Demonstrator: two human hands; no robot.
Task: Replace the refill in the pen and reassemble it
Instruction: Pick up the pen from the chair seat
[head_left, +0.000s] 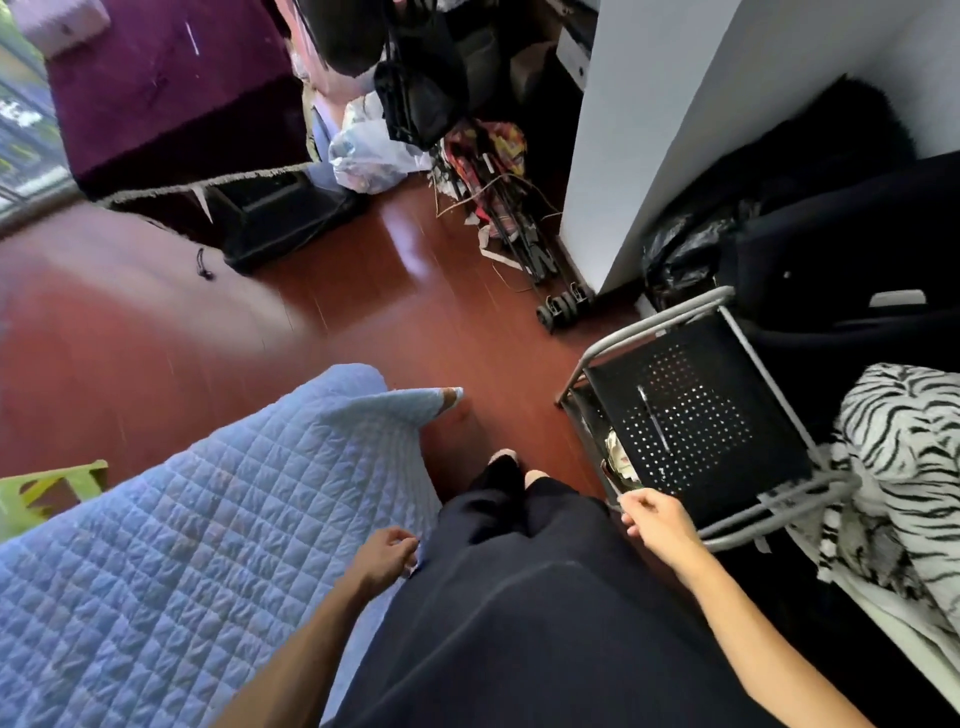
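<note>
A slim silver and dark pen (653, 418) lies lengthwise on the black perforated top of a small metal-framed stand (727, 415) at the right. My right hand (657, 522) hovers at the stand's near left corner, fingers loosely curled, holding nothing, well short of the pen. My left hand (387, 558) rests low at the edge of a blue quilted cover (208, 519), fingers curled against the fabric beside my dark trousers. Whether it pinches anything is unclear. No separate refill is visible.
Red wooden floor (363, 322) stretches ahead. A folded stroller (519, 223) and bags lean by a white wall corner (623, 156). A zebra-print blanket (898, 467) and dark clothing lie right of the stand. A purple-draped bed (171, 93) stands far left.
</note>
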